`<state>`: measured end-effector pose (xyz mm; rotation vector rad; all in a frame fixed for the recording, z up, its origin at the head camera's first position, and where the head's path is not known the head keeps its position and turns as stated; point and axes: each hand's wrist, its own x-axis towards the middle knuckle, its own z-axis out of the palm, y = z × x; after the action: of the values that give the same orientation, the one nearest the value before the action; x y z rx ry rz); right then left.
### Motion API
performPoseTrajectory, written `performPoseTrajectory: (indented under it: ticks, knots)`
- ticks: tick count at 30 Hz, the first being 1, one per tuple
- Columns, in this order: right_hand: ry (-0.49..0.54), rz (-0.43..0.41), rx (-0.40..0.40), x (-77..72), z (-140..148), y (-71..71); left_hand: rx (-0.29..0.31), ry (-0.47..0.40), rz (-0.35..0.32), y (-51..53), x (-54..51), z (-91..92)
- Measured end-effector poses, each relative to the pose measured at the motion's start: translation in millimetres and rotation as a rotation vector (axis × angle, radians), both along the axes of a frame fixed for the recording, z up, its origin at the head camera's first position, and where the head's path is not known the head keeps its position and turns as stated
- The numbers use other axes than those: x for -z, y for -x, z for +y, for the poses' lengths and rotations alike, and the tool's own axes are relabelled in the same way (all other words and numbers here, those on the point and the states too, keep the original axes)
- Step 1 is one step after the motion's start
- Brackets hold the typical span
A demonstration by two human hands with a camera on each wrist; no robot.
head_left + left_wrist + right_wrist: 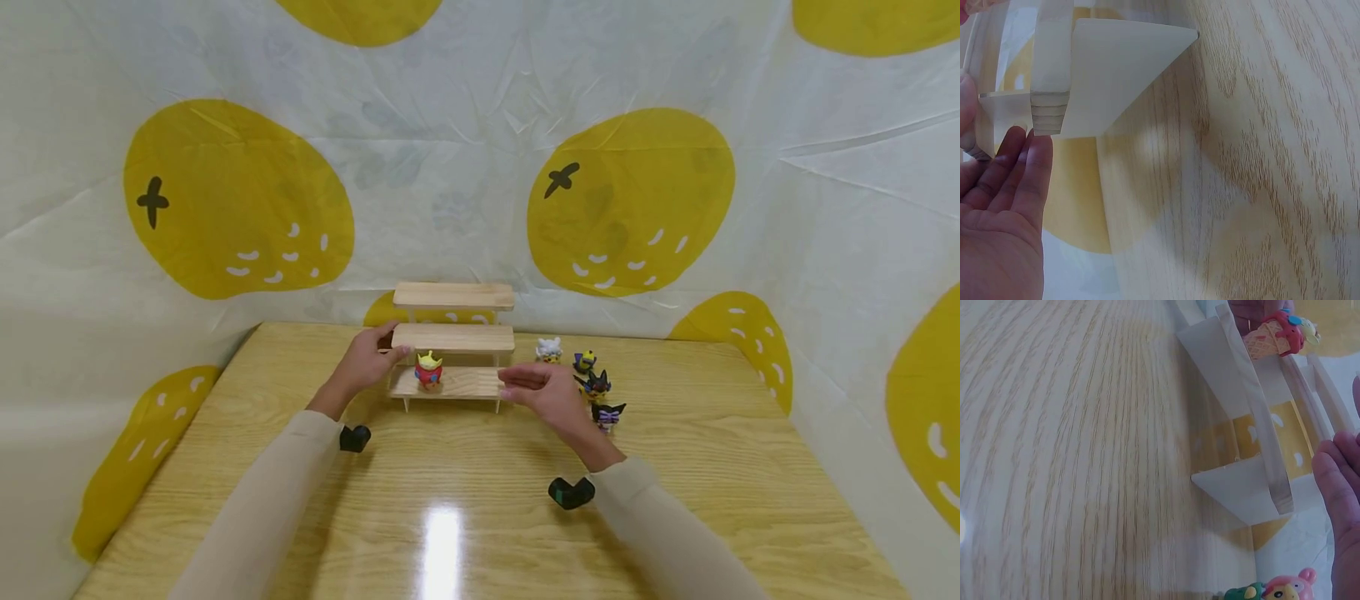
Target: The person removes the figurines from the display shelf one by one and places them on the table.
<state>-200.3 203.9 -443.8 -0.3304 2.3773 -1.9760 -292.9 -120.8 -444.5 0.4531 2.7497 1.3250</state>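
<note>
A three-tier wooden display stand (453,337) with pale side panels stands near the back of the table. On its lowest tier sits a small figurine (428,372), a waffle cone with red topping in the right wrist view. My left hand (363,362) grips the stand's left end, its thumb in front of the middle tier and its fingers at the side; the left wrist view shows those fingers (1034,178) against the stand. Beside the stand's right end is my right hand (553,400), fingers extended and nothing held; whether they touch the stand is unclear.
To the right of the stand, several figurines cluster: a white one (549,348), a yellow-and-purple one (585,361), a dark-eared one (597,383) and one with a purple bow (607,415). A patterned cloth (450,167) hangs behind the wooden table (712,450).
</note>
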Motion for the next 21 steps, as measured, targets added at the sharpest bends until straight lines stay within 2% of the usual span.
performPoseTrajectory:
  ticks: [9,21]
  knots:
    - [0.024,-0.006,-0.004,-2.6,-15.8,4.3,-0.018,0.000,-0.014,-0.4,0.2,-0.1]
    - [0.060,-0.036,-0.031,-3.4,-34.8,7.3,-0.006,-0.017,-0.053,-1.9,-2.9,-0.1]
